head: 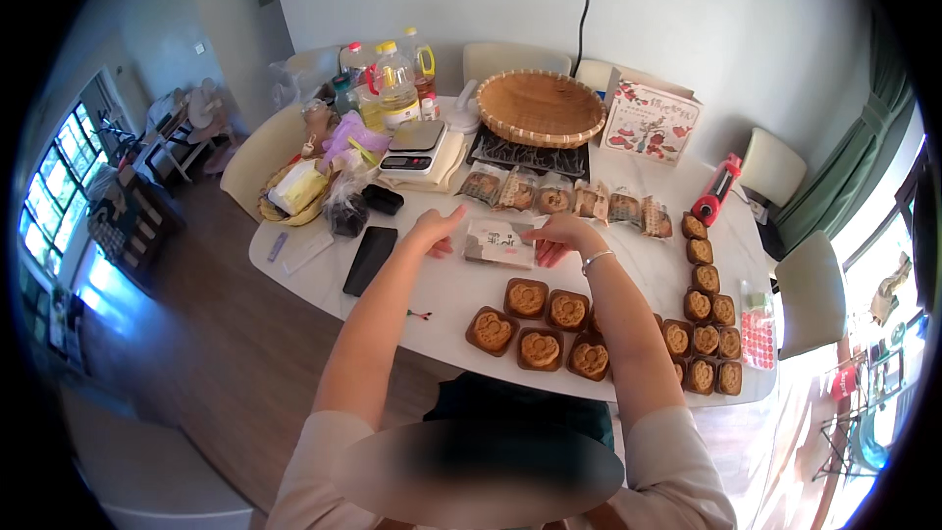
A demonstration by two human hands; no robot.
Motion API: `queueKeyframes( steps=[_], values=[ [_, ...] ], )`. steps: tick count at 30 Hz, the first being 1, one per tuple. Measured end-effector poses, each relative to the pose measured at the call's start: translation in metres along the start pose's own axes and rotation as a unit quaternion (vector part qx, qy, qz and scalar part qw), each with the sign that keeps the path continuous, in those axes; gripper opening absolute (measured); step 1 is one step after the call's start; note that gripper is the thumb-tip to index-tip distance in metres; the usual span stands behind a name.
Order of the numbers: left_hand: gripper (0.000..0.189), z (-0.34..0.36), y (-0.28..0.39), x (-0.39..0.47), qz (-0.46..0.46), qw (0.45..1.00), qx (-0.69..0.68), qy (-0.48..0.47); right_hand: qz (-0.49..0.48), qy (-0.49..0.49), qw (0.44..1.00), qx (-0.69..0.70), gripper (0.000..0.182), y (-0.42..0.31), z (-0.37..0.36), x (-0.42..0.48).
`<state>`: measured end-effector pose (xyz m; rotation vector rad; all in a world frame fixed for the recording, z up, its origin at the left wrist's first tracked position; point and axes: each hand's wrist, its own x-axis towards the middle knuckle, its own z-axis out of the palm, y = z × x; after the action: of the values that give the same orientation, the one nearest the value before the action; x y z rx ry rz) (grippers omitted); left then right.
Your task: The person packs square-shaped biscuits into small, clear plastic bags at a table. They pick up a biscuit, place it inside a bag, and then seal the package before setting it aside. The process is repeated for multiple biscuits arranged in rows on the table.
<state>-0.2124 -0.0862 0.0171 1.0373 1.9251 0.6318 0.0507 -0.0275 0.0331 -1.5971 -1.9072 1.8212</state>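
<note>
A flat stack of printed plastic pouches [499, 244] lies on the table before me. My left hand [437, 231] is just left of it, thumb raised and fingers apart, holding nothing. At the stack's right edge is my right hand [561, 237], its forefinger at the upper corner; whether it grips the pouches is unclear. Behind the stack runs a row of wrapped pastries [553, 199]. Nearer me, moulded pastries [541, 348] sit in brown plastic trays; my right forearm hides some of them.
On the left are a black phone-like slab [370, 261], a clear plastic bag [346, 195], a woven basket [313, 210] and a kitchen scale [413, 147]. Oil bottles [397, 92], a bamboo tray [541, 107] and a paper gift bag [653, 121] stand behind. A red heat sealer [716, 190] is right.
</note>
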Motion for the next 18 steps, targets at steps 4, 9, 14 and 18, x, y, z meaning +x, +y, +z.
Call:
queueKeyframes(
  steps=[4,9,14,18],
  values=[
    [0.045,-0.007,-0.025,0.011,-0.014,0.991,-0.103,-0.081,0.005,0.004,1.0,-0.012,0.035,0.0,0.01,0.01],
    [0.024,0.015,-0.017,0.026,0.027,0.96,-0.206,-0.188,0.014,0.032,0.999,-0.004,0.025,0.01,0.004,0.002],
    [0.026,0.062,0.003,0.017,0.082,0.93,-0.303,-0.191,0.045,0.074,0.996,-0.008,0.018,0.033,-0.021,-0.013],
    [0.03,0.088,0.017,0.006,0.1,0.92,-0.347,-0.153,0.045,0.059,0.997,0.024,0.014,0.058,-0.045,-0.032]
  ],
)
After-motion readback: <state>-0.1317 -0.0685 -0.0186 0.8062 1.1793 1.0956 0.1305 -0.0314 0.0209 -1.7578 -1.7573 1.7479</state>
